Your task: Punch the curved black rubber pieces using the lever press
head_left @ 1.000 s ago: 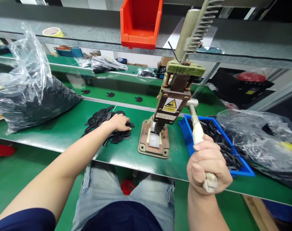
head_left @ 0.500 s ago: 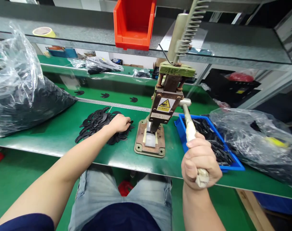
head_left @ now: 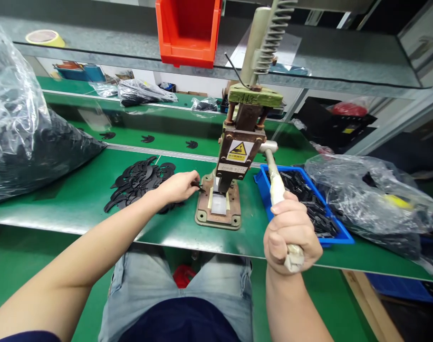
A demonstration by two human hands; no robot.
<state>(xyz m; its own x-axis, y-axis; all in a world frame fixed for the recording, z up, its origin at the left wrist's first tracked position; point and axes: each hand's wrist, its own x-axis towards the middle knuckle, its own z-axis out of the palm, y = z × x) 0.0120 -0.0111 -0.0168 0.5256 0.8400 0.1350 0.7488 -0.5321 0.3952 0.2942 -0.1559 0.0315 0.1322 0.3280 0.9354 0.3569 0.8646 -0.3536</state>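
My left hand (head_left: 182, 185) pinches a small black part (head_left: 197, 185) at the left edge of the press base (head_left: 202, 209). Behind it on the green bench lies a pile of flat, curved black parts (head_left: 138, 180). My right hand (head_left: 293, 233) is wrapped round the pale, tape-covered lever (head_left: 276, 184) of the hand press (head_left: 240, 142). The press stands upright with a yellow warning label on its front. Under its ram sits a pale plate (head_left: 219, 203). My fingers partly hide the black part.
A blue tray (head_left: 344, 236) of black parts stands right of the press, beside a clear plastic bag (head_left: 373, 190). Another large bag (head_left: 41, 147) sits at the left. An orange bin (head_left: 187, 52) is on the shelf above. Several black parts lie behind the bench's metal strip.
My left hand has moved right from the pile to the press base, with a black part between its fingers. My right hand stays on the lever. The view has shifted slightly.
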